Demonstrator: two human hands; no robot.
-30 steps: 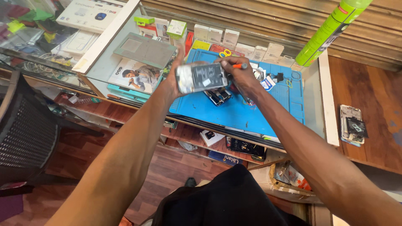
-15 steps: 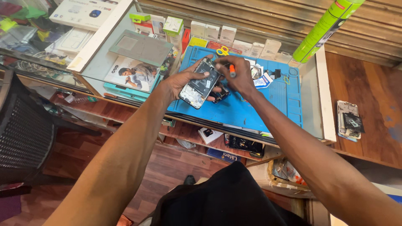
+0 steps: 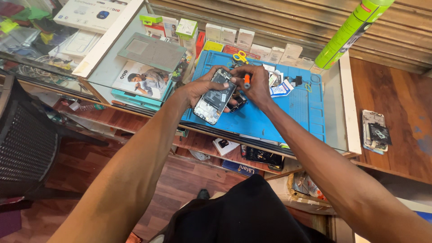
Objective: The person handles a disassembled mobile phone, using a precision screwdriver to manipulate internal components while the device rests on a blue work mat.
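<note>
Gripping an opened phone (image 3: 215,100) over a blue work mat (image 3: 288,112), the person's two hands meet near the middle of the glass tabletop (image 3: 108,72) in the single head view. The left hand (image 3: 198,87) cradles the phone from its left side, fingers curled round the upper end and thumb along the edge. The right hand (image 3: 257,85) sits just beside it to the right, pinched round an orange-handled screwdriver (image 3: 246,81) whose tip comes down at the phone's upper right corner.

The phone has its back cover off: a dark battery fills most of the body, framed by a pale silver rim, with small circuit parts at the top. Its long axis runs on a diagonal, the upper end toward the far edge of the tabletop and slightly right, the lower end toward the near edge and left, where it reaches the mat's near-left part.

Yellow-handled scissors (image 3: 240,56) lie at the mat's far edge, behind the hands. A white tube of adhesive (image 3: 281,87) rests just right of the right hand. A second stripped phone (image 3: 376,131) lies well apart on the wooden surface past the tabletop's right edge, and a green spray can (image 3: 351,29) leans at the far right corner.
</note>
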